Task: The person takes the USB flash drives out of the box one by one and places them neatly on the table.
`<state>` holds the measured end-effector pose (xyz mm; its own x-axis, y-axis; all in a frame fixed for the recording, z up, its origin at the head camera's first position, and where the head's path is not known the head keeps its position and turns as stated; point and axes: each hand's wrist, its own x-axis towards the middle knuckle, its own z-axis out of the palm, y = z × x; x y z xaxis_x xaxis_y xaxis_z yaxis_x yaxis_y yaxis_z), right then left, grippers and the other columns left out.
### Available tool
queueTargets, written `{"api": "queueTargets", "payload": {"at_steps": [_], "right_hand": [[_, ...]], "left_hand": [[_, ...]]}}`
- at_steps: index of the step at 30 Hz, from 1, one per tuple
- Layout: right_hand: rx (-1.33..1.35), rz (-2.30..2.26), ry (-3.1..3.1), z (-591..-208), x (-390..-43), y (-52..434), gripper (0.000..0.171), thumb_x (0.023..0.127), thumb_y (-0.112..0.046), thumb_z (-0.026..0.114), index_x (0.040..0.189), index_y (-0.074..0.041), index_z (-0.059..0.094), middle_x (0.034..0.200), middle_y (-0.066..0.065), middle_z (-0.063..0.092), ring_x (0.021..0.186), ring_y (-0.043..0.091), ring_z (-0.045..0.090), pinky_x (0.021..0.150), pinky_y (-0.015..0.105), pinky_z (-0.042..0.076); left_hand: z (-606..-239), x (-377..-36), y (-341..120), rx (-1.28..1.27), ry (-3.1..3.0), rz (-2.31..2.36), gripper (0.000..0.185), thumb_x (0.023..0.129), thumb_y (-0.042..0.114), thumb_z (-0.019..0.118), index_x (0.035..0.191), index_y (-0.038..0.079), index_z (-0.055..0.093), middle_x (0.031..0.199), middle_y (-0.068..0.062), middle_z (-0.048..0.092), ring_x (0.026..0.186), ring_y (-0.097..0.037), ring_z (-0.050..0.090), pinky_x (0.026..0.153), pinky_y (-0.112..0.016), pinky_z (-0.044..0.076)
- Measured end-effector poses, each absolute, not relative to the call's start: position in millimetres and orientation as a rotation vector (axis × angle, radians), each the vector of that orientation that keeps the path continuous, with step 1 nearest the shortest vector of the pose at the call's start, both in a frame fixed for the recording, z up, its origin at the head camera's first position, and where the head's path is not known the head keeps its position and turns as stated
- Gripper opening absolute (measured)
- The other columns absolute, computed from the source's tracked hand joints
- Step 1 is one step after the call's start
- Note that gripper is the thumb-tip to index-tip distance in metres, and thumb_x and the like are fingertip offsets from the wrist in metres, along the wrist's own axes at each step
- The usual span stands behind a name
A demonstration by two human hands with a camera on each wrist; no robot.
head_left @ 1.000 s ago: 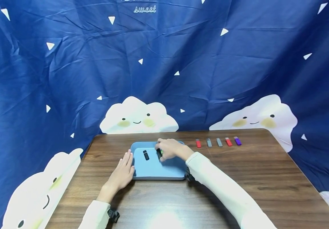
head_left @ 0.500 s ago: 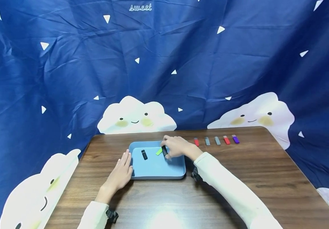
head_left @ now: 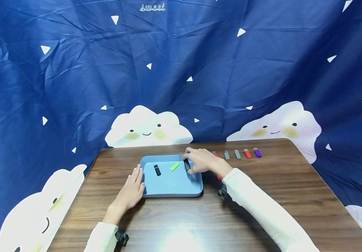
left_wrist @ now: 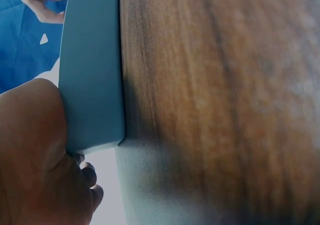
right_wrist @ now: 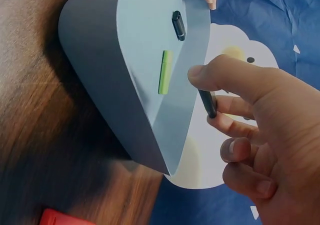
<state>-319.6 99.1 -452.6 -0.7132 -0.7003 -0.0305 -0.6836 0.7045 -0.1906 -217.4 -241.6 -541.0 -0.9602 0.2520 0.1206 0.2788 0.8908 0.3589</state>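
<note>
Your right hand was over the far right corner of the blue tray, with thumb and fingers curled in and pinching a black stick. In the right wrist view that stick sat clamped between your thumb tip and index finger, above the tray's rim; the other fingers were curled below it without touching it.

Your left hand lay flat on the desk, fingers straight and together, pressed against the tray's left wall. The left wrist view showed the palm touching that wall.

Inside the tray lay a second black stick near the left and a green stick in the middle, apart from each other and from the one you held. Beyond your right hand, a row of small sticks in grey, red and purple lay on the desk, well apart from the tray. Another red piece lay on the desk just below your wrist.
</note>
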Motion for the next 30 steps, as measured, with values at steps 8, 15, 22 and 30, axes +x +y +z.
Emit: {"api": "queueTargets", "payload": {"at_steps": [8, 15, 22, 30], "right_hand": [[-1.140, -0.270, 2.810, -447, -314, 110, 0.061, 0.087, -0.037, 0.085, 0.142, -0.016, 0.068, 0.135, 0.004, 0.061, 0.077, 0.019, 0.057, 0.074, 0.040, 0.054], [-1.139, -0.277, 2.832, -441, -307, 121, 0.061, 0.086, -0.036, 0.085, 0.141, -0.015, 0.068, 0.135, 0.003, 0.061, 0.071, 0.018, 0.054, 0.068, 0.037, 0.050], [-1.151, -0.278, 2.865, -440, -303, 134, 0.059, 0.086, -0.037, 0.086, 0.139, -0.017, 0.070, 0.131, 0.002, 0.062, 0.066, 0.011, 0.053, 0.065, 0.032, 0.049], [-1.143, -0.292, 2.882, -441, -300, 151, 0.058, 0.086, -0.037, 0.085, 0.139, -0.019, 0.070, 0.131, 0.001, 0.062, 0.067, 0.012, 0.052, 0.062, 0.030, 0.046]], "left_hand": [[-547, -219, -244, -0.410, -2.991, -0.587, 0.065, 0.111, 0.024, 0.039, 0.165, -0.010, 0.023, 0.178, -0.024, 0.013, 0.163, -0.047, 0.019, 0.130, -0.068, 0.022], [-541, -217, -241, -0.401, -2.994, -0.593, 0.065, 0.111, 0.023, 0.039, 0.164, -0.011, 0.024, 0.177, -0.025, 0.014, 0.163, -0.047, 0.020, 0.130, -0.068, 0.022], [-535, -215, -237, -0.377, -3.029, -0.557, 0.063, 0.111, 0.019, 0.042, 0.164, -0.011, 0.024, 0.177, -0.025, 0.014, 0.164, -0.046, 0.019, 0.131, -0.065, 0.022], [-536, -215, -238, -0.393, -3.003, -0.563, 0.063, 0.110, 0.019, 0.042, 0.163, -0.012, 0.027, 0.176, -0.027, 0.017, 0.163, -0.047, 0.021, 0.130, -0.067, 0.023]]}}
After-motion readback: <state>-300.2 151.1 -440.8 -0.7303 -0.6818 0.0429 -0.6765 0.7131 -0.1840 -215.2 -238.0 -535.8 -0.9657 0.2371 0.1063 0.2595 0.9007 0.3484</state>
